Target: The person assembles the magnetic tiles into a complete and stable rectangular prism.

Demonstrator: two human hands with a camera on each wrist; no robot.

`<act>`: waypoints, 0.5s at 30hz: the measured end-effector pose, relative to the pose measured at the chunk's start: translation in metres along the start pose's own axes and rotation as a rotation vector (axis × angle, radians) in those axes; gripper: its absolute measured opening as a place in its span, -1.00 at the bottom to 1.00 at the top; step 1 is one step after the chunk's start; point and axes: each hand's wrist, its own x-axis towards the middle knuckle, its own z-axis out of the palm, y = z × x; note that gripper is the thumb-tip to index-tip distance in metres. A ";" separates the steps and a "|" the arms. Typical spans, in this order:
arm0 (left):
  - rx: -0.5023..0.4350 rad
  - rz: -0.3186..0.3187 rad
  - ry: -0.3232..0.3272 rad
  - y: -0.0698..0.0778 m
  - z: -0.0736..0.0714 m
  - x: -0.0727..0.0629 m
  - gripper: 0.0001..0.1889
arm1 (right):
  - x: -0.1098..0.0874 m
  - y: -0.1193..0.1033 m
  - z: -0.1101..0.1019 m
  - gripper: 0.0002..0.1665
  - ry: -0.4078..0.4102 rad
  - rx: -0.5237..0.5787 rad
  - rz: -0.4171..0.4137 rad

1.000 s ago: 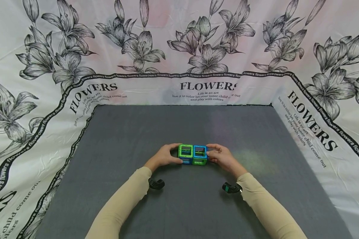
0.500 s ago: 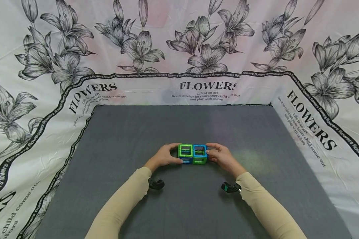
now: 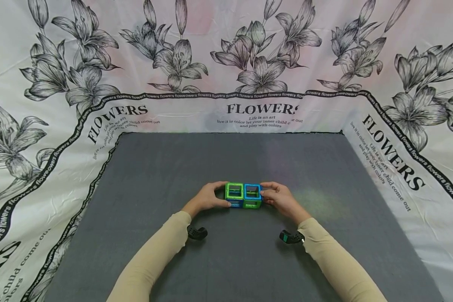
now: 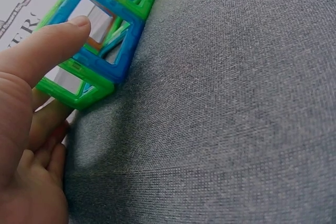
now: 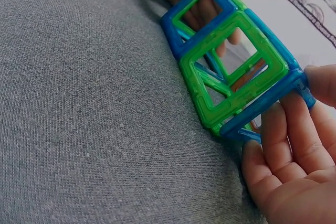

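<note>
A block of two joined cubes [image 3: 243, 195], built from square magnetic tiles with open centres, sits on the grey cloth. On top, the left cube has a green tile and the right one a blue tile. Their front faces reverse this: a blue tile [image 4: 135, 51] at left, a green tile [image 5: 196, 88] at right. My left hand [image 3: 208, 196] grips the left end, thumb across the blue front tile and fingers behind. At the right end, my right hand [image 3: 283, 199] holds the blue end tile [image 5: 265, 100], thumb at its upper corner and fingertips against its side.
Grey cloth [image 3: 219, 159] covers the table. White fabric [image 3: 181, 113] with black flower drawings and printed words rises at the back and both sides. Black bands [image 3: 197, 233] stand out from both wrists, below the cream sleeves [image 3: 154, 251].
</note>
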 end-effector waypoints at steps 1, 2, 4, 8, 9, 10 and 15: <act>-0.001 0.001 0.002 0.000 0.000 0.000 -0.16 | 0.000 0.000 0.000 -0.48 0.005 0.002 0.004; -0.001 -0.001 0.003 0.000 0.000 0.000 -0.16 | 0.000 0.000 0.000 -0.48 0.006 0.000 0.007; -0.001 -0.004 0.007 0.000 0.001 -0.001 -0.15 | -0.001 0.000 0.001 -0.47 0.013 0.004 0.013; -0.002 -0.021 0.009 -0.001 0.003 -0.001 -0.15 | 0.000 0.000 0.002 -0.46 0.025 0.006 0.016; -0.001 -0.021 0.010 -0.002 0.004 -0.001 -0.15 | 0.000 -0.001 0.002 -0.46 0.027 0.006 0.012; -0.001 -0.024 0.010 -0.002 0.004 -0.001 -0.14 | 0.000 -0.001 0.002 -0.45 0.026 0.000 0.006; 0.015 -0.013 0.020 -0.003 0.004 -0.002 -0.14 | -0.001 -0.003 0.004 -0.42 0.026 -0.041 -0.020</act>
